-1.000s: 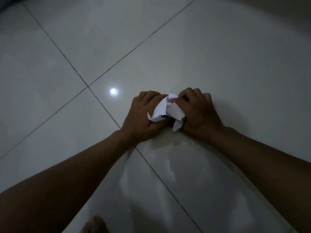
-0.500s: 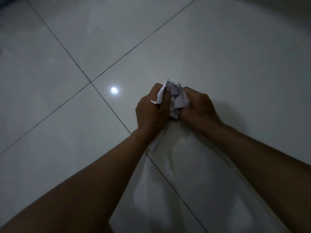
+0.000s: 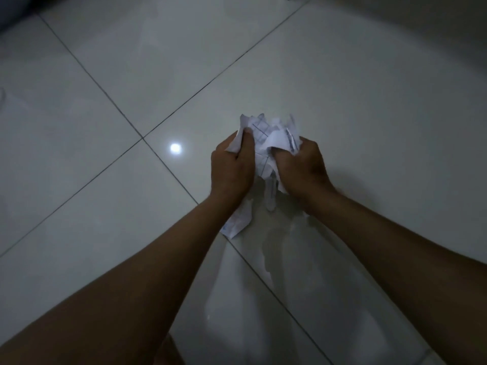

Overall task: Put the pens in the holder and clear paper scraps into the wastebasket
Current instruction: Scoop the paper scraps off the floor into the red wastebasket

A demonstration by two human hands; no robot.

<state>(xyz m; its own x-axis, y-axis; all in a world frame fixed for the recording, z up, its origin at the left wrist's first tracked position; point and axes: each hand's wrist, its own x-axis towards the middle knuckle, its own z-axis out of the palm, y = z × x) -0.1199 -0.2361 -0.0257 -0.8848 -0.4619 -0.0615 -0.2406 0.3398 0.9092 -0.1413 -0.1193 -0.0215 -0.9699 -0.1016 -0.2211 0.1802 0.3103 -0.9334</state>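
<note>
A bunch of white paper scraps [image 3: 268, 138], some with printed lines, is pressed between both hands above the floor. My left hand [image 3: 232, 167] grips the left side of the bunch, thumb on top. My right hand [image 3: 303, 167] clutches the right side. One loose scrap [image 3: 238, 222] hangs down below my left wrist. No pens, holder or wastebasket show in the head view.
Pale glossy floor tiles [image 3: 342, 88] with dark grout lines fill the view. A bright lamp reflection [image 3: 175, 148] shines left of the hands. Something dark sits at the top left corner [image 3: 10, 11]. My foot [image 3: 168, 354] shows at the bottom edge.
Both hands went from pressing the scraps flat on the floor to lifting them, gathered upright between the palms. A scrap now dangles under the left wrist.
</note>
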